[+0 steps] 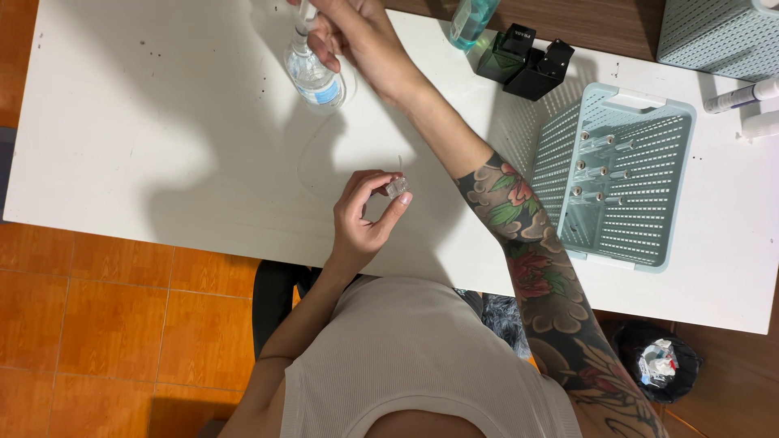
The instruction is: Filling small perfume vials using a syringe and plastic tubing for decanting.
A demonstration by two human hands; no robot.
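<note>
My left hand (363,212) is raised over the white table (162,146) and pinches a tiny clear glass vial (397,188) between thumb and fingertips. My right hand (353,32) reaches to the table's far side and grips the top of a clear plastic pump bottle (312,75) with a blue label. The bottle stands tilted on the table. My right forearm, tattooed, crosses the table diagonally.
A pale green perforated basket (560,138) holds several small clear vials (596,166) at the right. Two black boxes (526,61) and a teal bottle (471,20) sit at the far edge. Another green basket (718,36) and white markers (742,97) lie far right. A bin (657,361) stands on the floor.
</note>
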